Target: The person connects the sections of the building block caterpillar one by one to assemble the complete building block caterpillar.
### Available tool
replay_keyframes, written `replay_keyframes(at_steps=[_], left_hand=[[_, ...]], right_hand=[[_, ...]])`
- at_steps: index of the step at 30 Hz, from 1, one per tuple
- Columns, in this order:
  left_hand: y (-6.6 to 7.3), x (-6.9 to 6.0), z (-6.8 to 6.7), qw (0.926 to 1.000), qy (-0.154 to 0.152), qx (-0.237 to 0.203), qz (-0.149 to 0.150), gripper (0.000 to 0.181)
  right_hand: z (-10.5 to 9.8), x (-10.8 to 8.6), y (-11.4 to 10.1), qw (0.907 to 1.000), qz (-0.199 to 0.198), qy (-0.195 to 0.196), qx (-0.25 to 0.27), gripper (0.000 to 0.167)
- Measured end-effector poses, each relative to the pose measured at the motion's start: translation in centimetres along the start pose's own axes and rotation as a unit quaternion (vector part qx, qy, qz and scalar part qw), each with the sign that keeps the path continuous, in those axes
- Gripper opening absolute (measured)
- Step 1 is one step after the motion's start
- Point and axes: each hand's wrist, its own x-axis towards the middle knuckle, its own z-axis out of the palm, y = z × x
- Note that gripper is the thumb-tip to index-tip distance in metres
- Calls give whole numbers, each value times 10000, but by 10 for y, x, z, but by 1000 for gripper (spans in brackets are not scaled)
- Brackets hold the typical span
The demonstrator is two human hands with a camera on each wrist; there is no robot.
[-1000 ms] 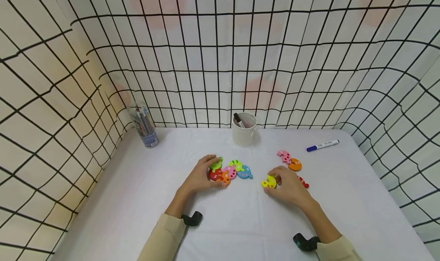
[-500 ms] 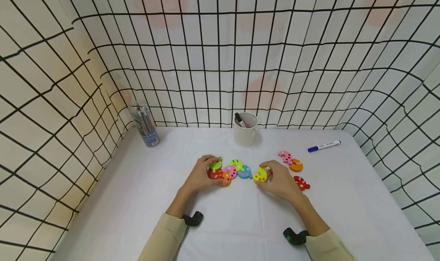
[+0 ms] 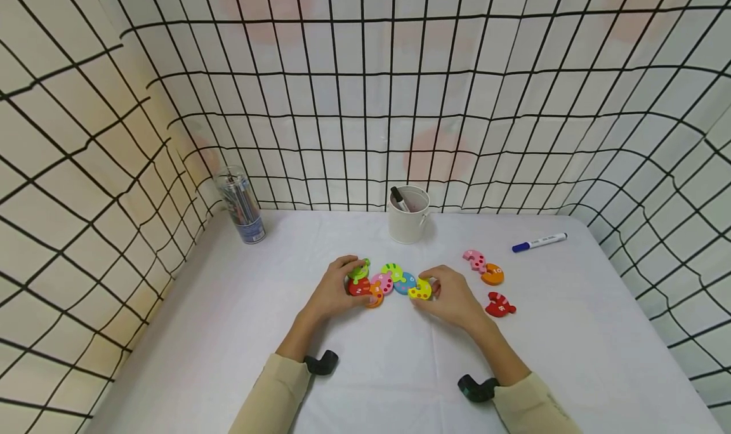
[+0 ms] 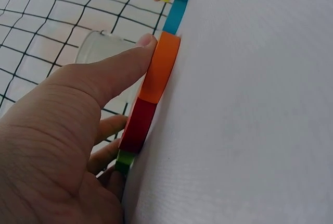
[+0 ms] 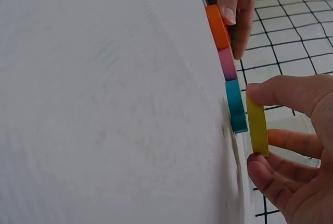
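A row of flat, numbered puzzle pieces lies joined on the table: a green piece with a face, then red, orange, pink, light green and blue. My left hand holds the row's left end, thumb on the orange piece and fingers by the green and red ones. Between thumb and fingertips, my right hand pinches a yellow spotted puzzle piece. In the right wrist view it is raised off the table, close beside the blue piece.
To the right lie loose pink, orange and red pieces. A blue-capped marker is beyond them. At the back stand a white bucket with a black-capped marker and a clear pencil tube. A black grid surrounds the table.
My right hand has carried the yellow piece leftward to the blue end of the row. The loose red piece has come into full view. My left hand has stayed in place.
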Motion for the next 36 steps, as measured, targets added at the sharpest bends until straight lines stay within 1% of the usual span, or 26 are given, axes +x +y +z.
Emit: replay_keyframes(at_steps=[7, 17, 23, 31, 36], left_hand=[[1, -1, 0, 9999, -45, -34, -83, 81], [-1, 1, 0, 10000, -26, -21, -48, 80], [-1, 1, 1, 10000, 26, -54, -13, 79], [-1, 2, 1, 10000, 21, 9, -85, 80], [0, 1, -1, 10000, -44, -30, -9, 79]], right_hand=[[6, 4, 3, 9999, -2, -40, -116, 51], [9, 7, -1, 9991, 251, -194, -273, 51], [8, 7, -3, 9988, 250, -257, -332, 52], [1, 3, 2, 9989, 383, -223, -160, 52], [-11, -4, 12, 9995, 274, -93, -101, 49]])
